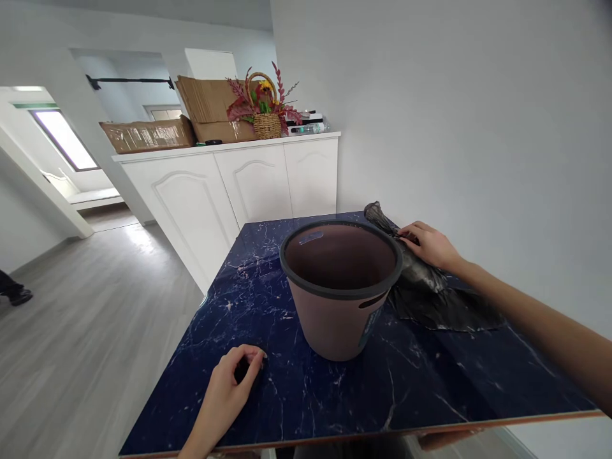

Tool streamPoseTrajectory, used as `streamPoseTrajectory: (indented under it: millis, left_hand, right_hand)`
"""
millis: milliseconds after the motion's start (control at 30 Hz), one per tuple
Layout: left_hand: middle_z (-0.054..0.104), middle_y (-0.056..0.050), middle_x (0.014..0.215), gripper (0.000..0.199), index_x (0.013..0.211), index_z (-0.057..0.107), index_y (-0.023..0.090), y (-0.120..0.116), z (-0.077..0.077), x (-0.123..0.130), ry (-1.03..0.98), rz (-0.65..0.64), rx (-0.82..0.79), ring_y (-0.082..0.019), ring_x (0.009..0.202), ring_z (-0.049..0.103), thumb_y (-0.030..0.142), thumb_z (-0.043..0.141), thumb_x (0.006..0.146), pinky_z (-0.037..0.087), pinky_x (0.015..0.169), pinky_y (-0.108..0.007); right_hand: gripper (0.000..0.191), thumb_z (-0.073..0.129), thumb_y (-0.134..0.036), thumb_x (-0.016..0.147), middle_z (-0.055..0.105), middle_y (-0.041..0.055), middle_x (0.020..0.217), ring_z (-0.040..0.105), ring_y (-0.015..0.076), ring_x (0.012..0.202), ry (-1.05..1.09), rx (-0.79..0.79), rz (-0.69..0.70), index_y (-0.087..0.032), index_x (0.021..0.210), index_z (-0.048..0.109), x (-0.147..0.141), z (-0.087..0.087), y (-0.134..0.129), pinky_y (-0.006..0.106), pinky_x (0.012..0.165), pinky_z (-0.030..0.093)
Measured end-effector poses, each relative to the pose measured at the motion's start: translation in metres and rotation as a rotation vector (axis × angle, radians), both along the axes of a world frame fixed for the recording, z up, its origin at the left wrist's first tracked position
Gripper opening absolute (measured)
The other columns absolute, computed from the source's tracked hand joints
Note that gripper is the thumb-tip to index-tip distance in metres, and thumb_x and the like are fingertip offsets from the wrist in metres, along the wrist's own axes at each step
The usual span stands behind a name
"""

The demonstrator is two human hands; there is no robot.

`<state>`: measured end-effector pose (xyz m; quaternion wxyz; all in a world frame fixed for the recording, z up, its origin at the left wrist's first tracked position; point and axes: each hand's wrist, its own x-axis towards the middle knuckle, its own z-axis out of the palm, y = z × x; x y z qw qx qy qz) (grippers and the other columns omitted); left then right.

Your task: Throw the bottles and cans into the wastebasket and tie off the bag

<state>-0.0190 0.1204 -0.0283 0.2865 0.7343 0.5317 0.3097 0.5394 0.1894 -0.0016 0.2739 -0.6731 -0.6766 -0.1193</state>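
A pinkish-brown waste bin [335,312] with a dark grey rim stands upright and empty in the middle of a dark blue marbled table [268,395]. Just right of the bin lies a crumpled black plastic bag [430,290]. My right hand [428,243] rests on the bag's upper part, fingers pinching it near the bin's rim. My left hand [229,386] sits on the table near its front left, fingers curled loosely with nothing visible in them.
A white cabinet [229,185] stands behind the table, bearing cardboard boxes [148,135], flattened cardboard and a wicker basket of flowers [265,108]. A white wall runs along the right. Grey wood floor stretches left, where another person's shoe [16,294] shows at the edge.
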Motion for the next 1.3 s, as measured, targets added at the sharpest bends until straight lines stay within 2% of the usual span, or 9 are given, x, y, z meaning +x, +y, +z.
streamPoseTrajectory:
  millis: [100,233,300,400,500,600,933,1133,1300]
  left_hand:
    - [0.077,-0.007,0.086,0.042,0.090,0.078,0.027,-0.001,0.001,0.000,-0.009,0.006,-0.002,-0.029,0.084,0.070,0.067,0.064,0.090,0.053,0.075,-0.035]
    - [0.078,-0.007,0.088,0.044,0.091,0.078,0.026,-0.001,0.001,0.000,0.005,0.007,0.000,-0.029,0.085,0.070,0.068,0.062,0.090,0.052,0.077,-0.035]
    - [0.078,-0.007,0.090,0.043,0.092,0.078,0.027,-0.001,0.001,-0.001,0.014,0.002,0.005,-0.029,0.085,0.070,0.067,0.062,0.091,0.051,0.076,-0.035]
    - [0.078,-0.006,0.090,0.041,0.092,0.078,0.028,-0.001,0.000,-0.002,0.024,-0.003,0.023,-0.029,0.085,0.071,0.066,0.062,0.092,0.051,0.076,-0.035]
    - [0.079,-0.006,0.092,0.041,0.093,0.078,0.027,-0.002,0.000,-0.003,0.028,0.005,0.038,-0.029,0.085,0.071,0.065,0.062,0.092,0.052,0.079,-0.035]
    - [0.079,-0.006,0.093,0.043,0.095,0.078,0.027,-0.002,0.000,-0.003,0.036,0.019,0.046,-0.029,0.085,0.072,0.066,0.062,0.091,0.053,0.078,-0.034]
    - [0.080,-0.005,0.097,0.052,0.101,0.077,0.024,0.001,-0.002,-0.007,0.129,0.016,0.054,-0.024,0.081,0.073,0.069,0.054,0.093,0.050,0.061,-0.027]
    - [0.081,-0.004,0.098,0.051,0.100,0.077,0.024,0.003,-0.004,-0.008,0.157,0.033,0.067,-0.025,0.087,0.075,0.069,0.056,0.092,0.054,0.064,-0.026]
    - [0.082,-0.004,0.098,0.053,0.097,0.079,0.024,0.005,0.000,-0.006,0.160,0.072,0.091,-0.026,0.090,0.076,0.073,0.059,0.089,0.059,0.073,-0.028]
  right_hand:
    - [0.038,0.050,-0.036,0.100,0.068,0.0156,0.124,0.066,0.0305,0.113,-0.008,0.041,0.018,-0.018,0.130,0.065,-0.009,0.002,-0.012,0.044,0.100,0.053]
    - [0.058,0.053,-0.044,0.099,0.056,0.0232,0.141,0.052,0.0382,0.137,0.060,0.230,-0.152,-0.014,0.149,0.049,-0.023,-0.012,-0.055,0.053,0.113,0.046]
    - [0.073,0.054,-0.056,0.098,0.054,0.0269,0.144,0.048,0.0419,0.142,0.111,0.228,-0.268,-0.011,0.153,0.042,-0.028,-0.033,-0.085,0.057,0.114,0.044]
    - [0.105,0.056,-0.079,0.089,0.051,0.0317,0.148,0.048,0.0476,0.142,0.166,0.044,-0.375,-0.006,0.159,0.031,-0.032,-0.079,-0.130,0.061,0.110,0.048]
    - [0.094,0.042,-0.084,0.092,0.056,0.0268,0.147,0.053,0.0471,0.139,0.114,-0.101,-0.364,-0.013,0.153,0.044,-0.037,-0.121,-0.164,0.065,0.111,0.046]
    - [0.080,0.034,-0.080,0.098,0.056,0.0226,0.150,0.050,0.0442,0.143,0.052,-0.098,-0.308,-0.018,0.145,0.053,-0.051,-0.141,-0.185,0.067,0.116,0.040]
    - [0.037,0.049,-0.055,0.104,0.063,0.0125,0.139,0.064,0.0347,0.126,0.207,0.030,-0.142,-0.027,0.126,0.060,-0.123,-0.115,-0.209,0.052,0.101,0.056]
    - [0.028,0.050,-0.051,0.104,0.067,0.0085,0.136,0.067,0.0323,0.123,0.407,-0.016,-0.093,-0.029,0.115,0.064,-0.131,-0.105,-0.214,0.048,0.096,0.059]
    - [0.033,0.054,-0.057,0.101,0.069,0.0095,0.136,0.067,0.0323,0.125,0.783,-0.118,-0.001,-0.030,0.113,0.068,-0.132,-0.088,-0.217,0.040,0.090,0.062]
